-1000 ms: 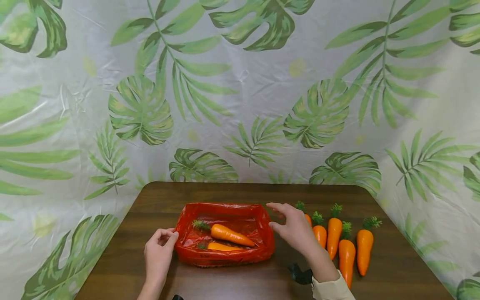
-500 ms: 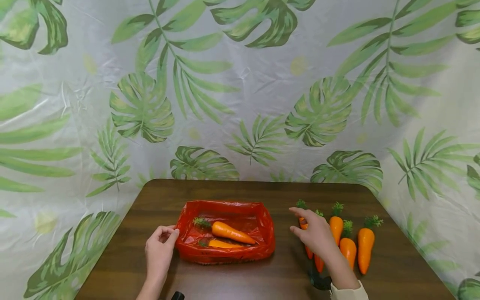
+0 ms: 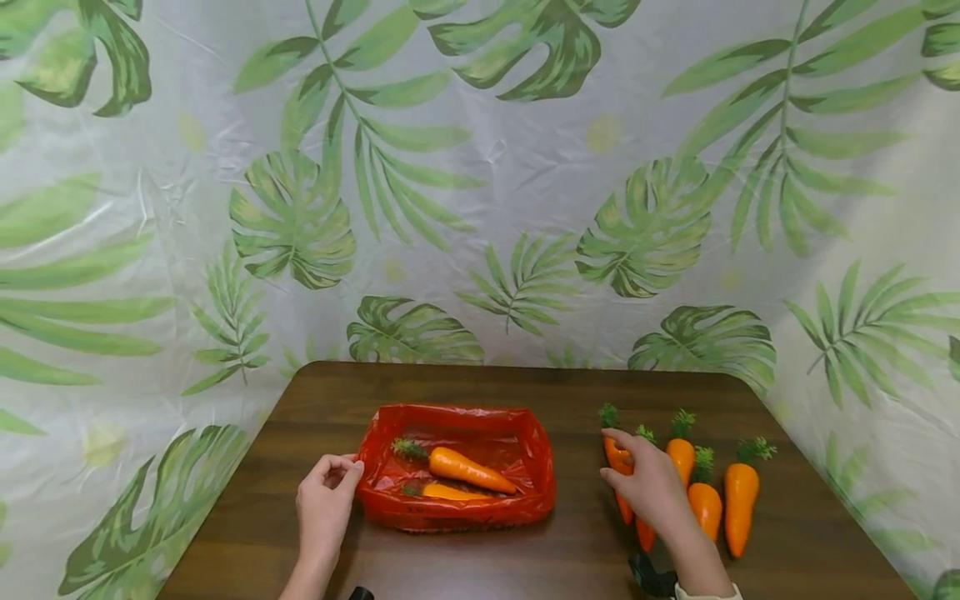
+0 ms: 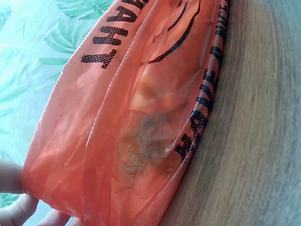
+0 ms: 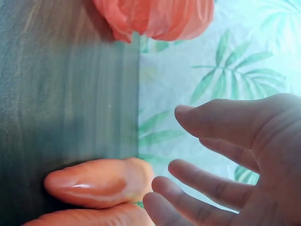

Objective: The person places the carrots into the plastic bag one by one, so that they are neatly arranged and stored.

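Note:
A red plastic bag [image 3: 450, 518], its mouth spread wide, lies on the table with two orange carrots with green tops inside, the upper carrot [image 3: 472, 471] overlapping the lower carrot [image 3: 453, 493]. My left hand [image 3: 322, 500] pinches the bag's left edge; black lettering shows on the bag [image 4: 70, 136] in the left wrist view. Over the leftmost loose carrot [image 3: 618, 462] is my right hand [image 3: 651, 479], thumb and fingers spread apart with nothing between them. In the right wrist view that hand [image 5: 235, 169] is apart from the nearest carrot [image 5: 94, 182].
More loose carrots lie at the right of the brown table [image 3: 465, 383], including a carrot [image 3: 741, 508] farthest right and a carrot [image 3: 705, 508] partly behind my right arm. A leaf-patterned sheet [image 3: 525, 208] hangs behind the table.
My right hand has moved right, from beside the bag's right edge to above the left loose carrots. The left hand stays at the bag's left edge.

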Action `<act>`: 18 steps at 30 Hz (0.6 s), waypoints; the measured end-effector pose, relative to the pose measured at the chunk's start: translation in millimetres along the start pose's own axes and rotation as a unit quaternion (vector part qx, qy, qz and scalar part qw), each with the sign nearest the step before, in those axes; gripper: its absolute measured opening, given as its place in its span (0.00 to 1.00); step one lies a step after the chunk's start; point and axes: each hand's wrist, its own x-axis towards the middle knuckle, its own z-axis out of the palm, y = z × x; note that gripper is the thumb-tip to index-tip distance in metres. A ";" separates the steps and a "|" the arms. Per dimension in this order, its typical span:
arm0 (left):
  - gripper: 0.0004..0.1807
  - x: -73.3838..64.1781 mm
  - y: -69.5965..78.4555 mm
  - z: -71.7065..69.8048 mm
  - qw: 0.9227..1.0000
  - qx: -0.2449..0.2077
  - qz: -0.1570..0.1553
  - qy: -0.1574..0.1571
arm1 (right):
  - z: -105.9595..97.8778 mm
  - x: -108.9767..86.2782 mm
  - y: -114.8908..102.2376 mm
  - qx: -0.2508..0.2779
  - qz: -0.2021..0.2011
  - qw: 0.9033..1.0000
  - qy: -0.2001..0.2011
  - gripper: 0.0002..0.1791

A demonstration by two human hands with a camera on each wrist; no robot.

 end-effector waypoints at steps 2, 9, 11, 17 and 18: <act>0.09 -0.5 0.8 -0.1 1.000 0.000 0.000 -0.001 | 1.7 0.2 2.6 -0.009 0.000 1.000 0.001 0.35; 0.08 -0.6 2.4 -0.1 1.000 -0.001 0.005 0.003 | 8.1 1.7 10.6 -0.037 0.003 0.999 0.013 0.39; 0.08 -0.7 2.7 0.2 1.000 -0.004 0.007 0.001 | 9.6 1.9 11.9 -0.042 0.008 0.999 0.017 0.41; 0.08 -0.8 1.8 0.4 1.000 0.001 -0.003 -0.001 | 15.5 2.4 13.2 -0.052 0.023 0.998 0.004 0.44; 0.08 -0.6 1.4 0.2 1.000 0.002 -0.005 0.000 | 16.8 2.5 13.1 -0.054 0.023 0.998 0.002 0.45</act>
